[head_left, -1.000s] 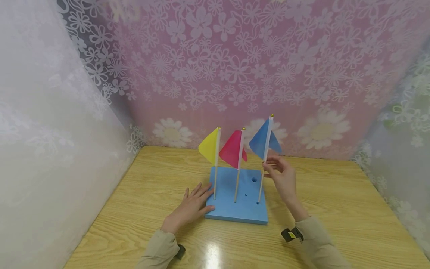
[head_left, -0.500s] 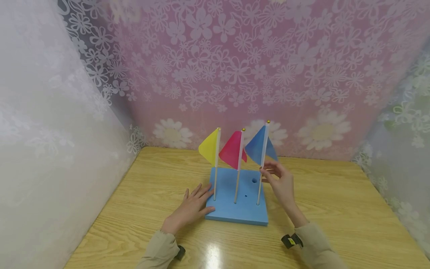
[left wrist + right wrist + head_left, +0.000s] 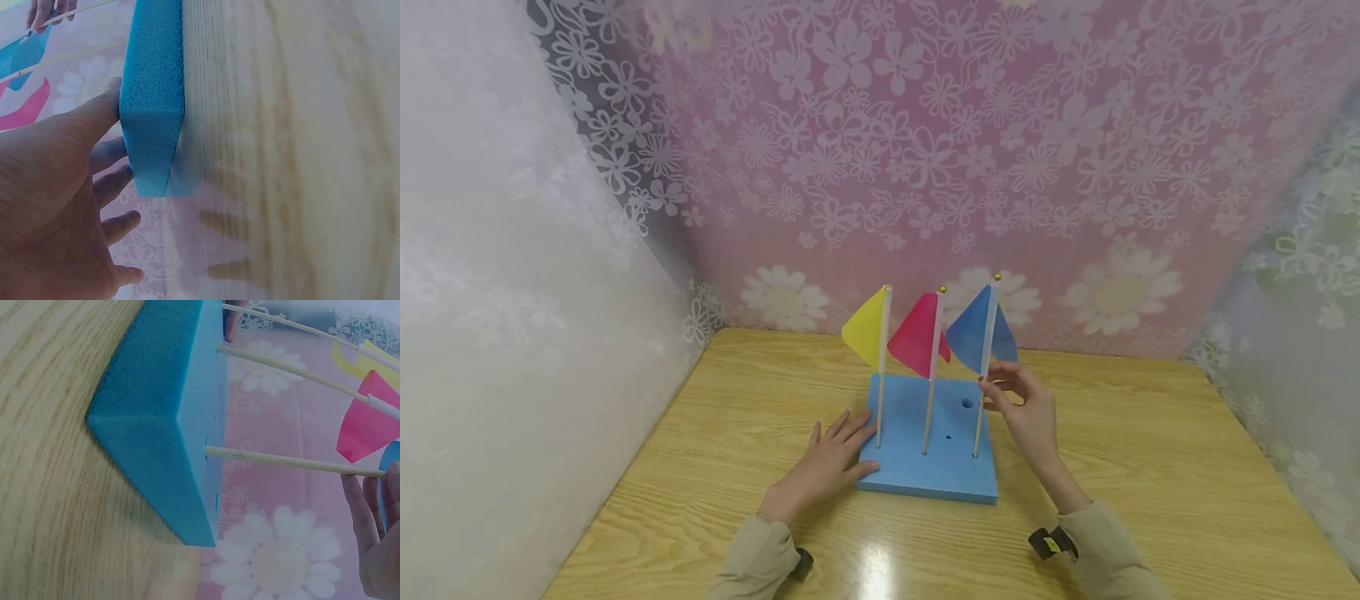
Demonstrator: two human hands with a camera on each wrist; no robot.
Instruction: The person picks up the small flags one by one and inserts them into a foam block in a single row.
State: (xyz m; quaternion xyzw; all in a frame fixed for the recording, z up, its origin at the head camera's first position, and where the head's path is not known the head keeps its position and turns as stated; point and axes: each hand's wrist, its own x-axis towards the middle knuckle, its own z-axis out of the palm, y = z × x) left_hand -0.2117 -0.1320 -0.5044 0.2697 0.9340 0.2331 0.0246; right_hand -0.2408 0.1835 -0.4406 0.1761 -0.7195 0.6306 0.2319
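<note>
A blue foam board [image 3: 917,483] lies flat on the wooden table, with three small flags on thin wooden sticks standing in holes along its front part. The yellow flag [image 3: 867,330] is at the left, the pink flag [image 3: 917,335] in the middle, and the blue flag [image 3: 972,332] at the right. My right hand [image 3: 1028,412] pinches the blue flag's stick [image 3: 294,462] just below the cloth. The stick's lower end sits in the board's right front hole. My left hand [image 3: 822,468] rests on the board's left edge with fingers spread, as the left wrist view also shows.
Two unfilled holes show in the board, a larger hole [image 3: 967,403] at the back right and a small hole [image 3: 948,437] nearer the middle. The wooden table [image 3: 1135,450] extends to both sides. A flowered pink backdrop [image 3: 880,167] stands behind it.
The blue flag has come down and slightly left with my right hand, its stick settling into the hole. My left hand and the other two flags have stayed put.
</note>
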